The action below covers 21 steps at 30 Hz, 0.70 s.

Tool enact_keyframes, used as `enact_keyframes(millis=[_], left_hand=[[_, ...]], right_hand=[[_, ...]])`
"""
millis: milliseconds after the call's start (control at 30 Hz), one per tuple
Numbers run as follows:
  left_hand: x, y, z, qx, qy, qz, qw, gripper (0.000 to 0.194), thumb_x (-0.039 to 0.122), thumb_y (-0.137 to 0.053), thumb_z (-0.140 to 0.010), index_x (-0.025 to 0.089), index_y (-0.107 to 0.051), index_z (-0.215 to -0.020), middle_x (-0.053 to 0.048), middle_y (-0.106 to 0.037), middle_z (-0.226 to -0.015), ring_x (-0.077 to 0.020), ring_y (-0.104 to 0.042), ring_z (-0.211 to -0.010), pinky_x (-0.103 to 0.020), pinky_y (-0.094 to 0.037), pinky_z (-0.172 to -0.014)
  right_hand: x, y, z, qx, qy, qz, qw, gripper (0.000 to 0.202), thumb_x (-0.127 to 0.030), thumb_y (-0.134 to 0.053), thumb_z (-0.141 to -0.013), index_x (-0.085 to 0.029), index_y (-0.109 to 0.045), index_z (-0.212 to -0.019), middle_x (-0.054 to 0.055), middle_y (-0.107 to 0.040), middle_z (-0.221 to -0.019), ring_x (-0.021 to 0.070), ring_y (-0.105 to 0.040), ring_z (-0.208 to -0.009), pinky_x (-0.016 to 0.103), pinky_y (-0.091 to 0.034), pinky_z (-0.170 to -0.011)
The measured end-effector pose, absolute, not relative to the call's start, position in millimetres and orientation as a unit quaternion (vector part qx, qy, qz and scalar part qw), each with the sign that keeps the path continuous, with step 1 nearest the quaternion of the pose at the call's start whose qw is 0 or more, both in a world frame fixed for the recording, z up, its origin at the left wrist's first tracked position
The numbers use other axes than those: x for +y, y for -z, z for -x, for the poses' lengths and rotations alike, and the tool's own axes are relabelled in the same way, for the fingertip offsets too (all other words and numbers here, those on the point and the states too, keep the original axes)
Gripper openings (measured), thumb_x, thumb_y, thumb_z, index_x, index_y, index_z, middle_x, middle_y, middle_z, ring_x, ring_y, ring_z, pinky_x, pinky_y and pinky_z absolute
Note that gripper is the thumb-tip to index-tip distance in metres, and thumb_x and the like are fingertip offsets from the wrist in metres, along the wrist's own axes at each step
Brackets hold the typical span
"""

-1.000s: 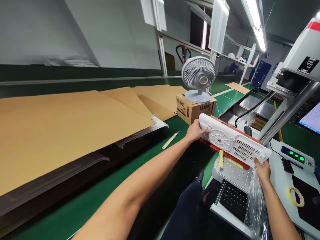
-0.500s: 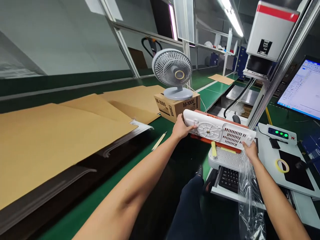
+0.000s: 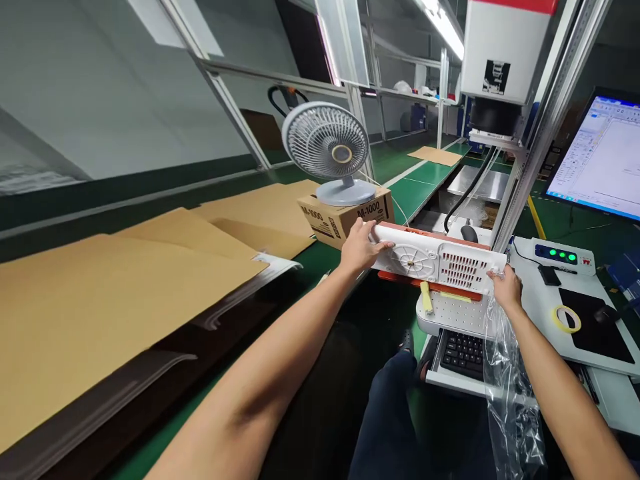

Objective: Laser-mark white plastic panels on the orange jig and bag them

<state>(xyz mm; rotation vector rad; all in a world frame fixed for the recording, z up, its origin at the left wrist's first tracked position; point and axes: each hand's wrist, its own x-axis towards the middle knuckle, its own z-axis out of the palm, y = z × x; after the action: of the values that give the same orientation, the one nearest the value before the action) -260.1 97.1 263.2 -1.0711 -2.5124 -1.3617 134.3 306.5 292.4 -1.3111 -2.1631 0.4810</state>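
Observation:
A long white plastic panel with a round spoked pattern and a slotted vent is held up by both ends. My left hand grips its left end, thumb across the face. The right end is pinched by my right hand. Behind and below the panel shows a red-orange fixture, with yellow tape hanging from it. Whether the panel touches this fixture cannot be made out. Clear plastic film hangs below my right hand, in front of the perforated plate.
Above stands a white machine head on a metal column. A grey fan sits on a carton behind my left hand. Cardboard sheets lie left. At right are a monitor, tape roll and keyboard.
The view has shifted, with the machine head higher and further left in the picture. Both hands keep hold of the white panel, and my right hand's fingers have moved up around its end.

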Motion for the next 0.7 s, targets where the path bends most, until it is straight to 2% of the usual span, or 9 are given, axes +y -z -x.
enact_keyframes(millis=[133,367,533,600,667,700], left_hand=[[95,-262,261,-0.835,0.424,0.347,0.053,0.095,0.067,-0.088,-0.079,0.024,-0.058,-0.158,-0.018,-0.029,-0.181,-0.0464,-0.037,-0.162,-0.061,-0.034,-0.134],[93,-260,260,-0.844,0.406,0.346,0.053,0.097,0.060,-0.090,-0.081,0.023,-0.054,-0.164,-0.018,-0.027,-0.182,-0.0433,-0.038,-0.163,-0.059,-0.033,-0.135],[94,-269,257,-0.856,0.383,0.346,0.028,0.098,0.060,-0.090,-0.081,0.023,-0.052,-0.164,-0.017,-0.022,-0.183,-0.0466,-0.038,-0.162,-0.060,-0.032,-0.135],[91,-273,256,-0.857,0.382,0.347,0.012,0.108,0.060,-0.092,-0.079,0.019,-0.045,-0.167,-0.022,-0.013,-0.184,-0.0475,-0.034,-0.164,-0.060,-0.030,-0.135],[82,-269,253,-0.848,0.407,0.340,0.009,0.122,0.061,-0.091,-0.080,0.012,-0.030,-0.172,-0.027,-0.008,-0.184,-0.0466,-0.022,-0.168,-0.059,-0.026,-0.136],[75,-262,250,-0.840,0.426,0.335,0.017,0.125,0.062,-0.089,-0.082,0.009,-0.023,-0.174,-0.029,-0.010,-0.183,-0.0449,-0.018,-0.170,-0.058,-0.023,-0.137]], right_hand=[[308,-291,-135,-0.811,-0.168,0.494,0.265,0.029,-0.039,-0.074,-0.100,-0.021,-0.074,-0.123,0.010,-0.079,-0.112,0.0304,-0.070,-0.101,0.035,-0.047,-0.086],[306,-291,-136,-0.812,-0.162,0.499,0.255,0.030,-0.039,-0.075,-0.101,-0.022,-0.074,-0.125,0.010,-0.080,-0.112,0.0306,-0.071,-0.101,0.036,-0.048,-0.088],[301,-297,-135,-0.806,-0.174,0.509,0.248,0.029,-0.039,-0.075,-0.101,-0.020,-0.075,-0.122,0.011,-0.080,-0.113,0.0328,-0.070,-0.106,0.039,-0.050,-0.093],[299,-300,-137,-0.805,-0.186,0.509,0.241,0.032,-0.037,-0.077,-0.099,-0.019,-0.074,-0.125,0.012,-0.078,-0.121,0.0334,-0.070,-0.113,0.041,-0.050,-0.098],[293,-304,-145,-0.804,-0.202,0.507,0.237,0.049,-0.034,-0.081,-0.095,-0.018,-0.067,-0.139,0.014,-0.072,-0.139,0.0332,-0.066,-0.126,0.042,-0.049,-0.106],[288,-307,-152,-0.802,-0.211,0.506,0.237,0.059,-0.033,-0.082,-0.093,-0.017,-0.062,-0.146,0.015,-0.068,-0.147,0.0330,-0.064,-0.131,0.042,-0.049,-0.110]])
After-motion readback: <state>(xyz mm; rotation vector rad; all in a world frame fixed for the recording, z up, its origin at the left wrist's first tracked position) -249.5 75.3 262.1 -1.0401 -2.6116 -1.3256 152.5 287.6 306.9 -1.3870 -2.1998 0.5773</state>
